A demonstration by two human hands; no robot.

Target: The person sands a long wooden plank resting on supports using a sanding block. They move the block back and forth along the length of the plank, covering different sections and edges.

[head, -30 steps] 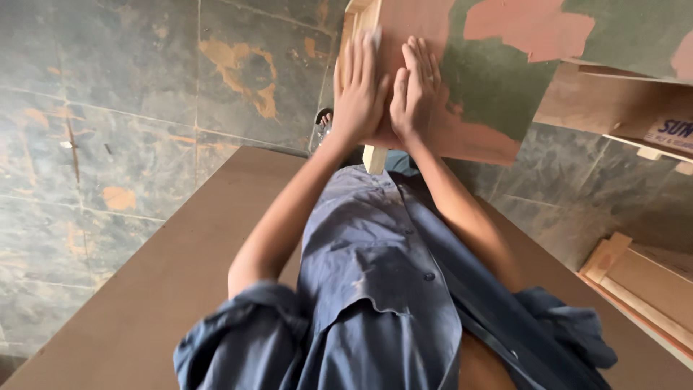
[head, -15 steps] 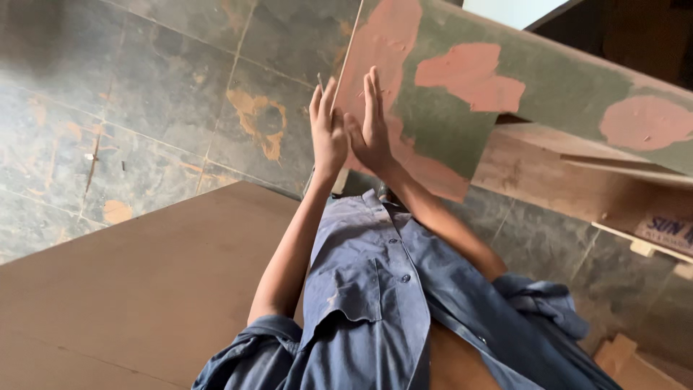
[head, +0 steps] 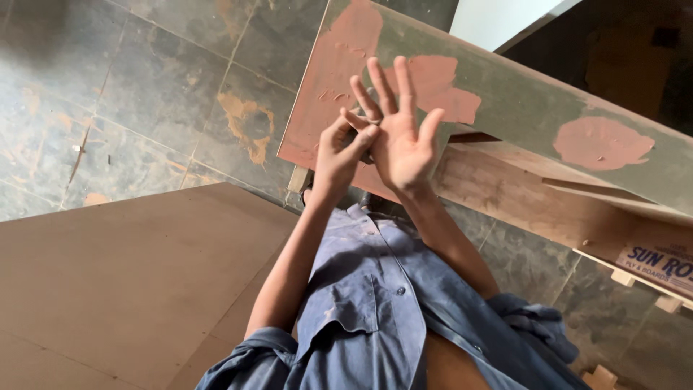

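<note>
R hand [head: 401,148]: wide open, palm toward cam, 5 fingers spread + pointing up; grips nothing.
L hand [head: 338,155]: half-curled, loose; fingertips [head: 367,134] touching R hand at base of its fingers / palm edge. Holds nothing that shows.
Contact: the 2 hands meet each other. Can't tell if R hand's back touches the board behind it.
Board [head: 505,87]: long flat panel, grey-green face w/ reddish-brown filler patches, directly behind both hands, tilted, running from up-left of hands off to the right edge. 1 big patch just left + above L hand, 1 behind R fingers, 1 well to the right.
Plywood sheets [head: 520,202]: bare wood, below the board, right of R forearm, stacked at an angle; 1 carries a printed label at far right.
Wood scraps [head: 599,377]: small pale blocks, low right, well apart from hands.
Brown sheet [head: 123,282]: large smooth panel, below-left of L hand, alongside L forearm; its corner points toward the wrists.
Floor [head: 144,94]: dark stone tiles, stained w/ orange-brown blotches, left + above L hand.
Shirt [head: 368,310]: blue, buttoned, dusty marks, sleeves rolled to elbows; below hands, between the 2 forearms.
In the way: R hand covers part of 1 filler patch; forearms + shirt hide the floor beneath.
</note>
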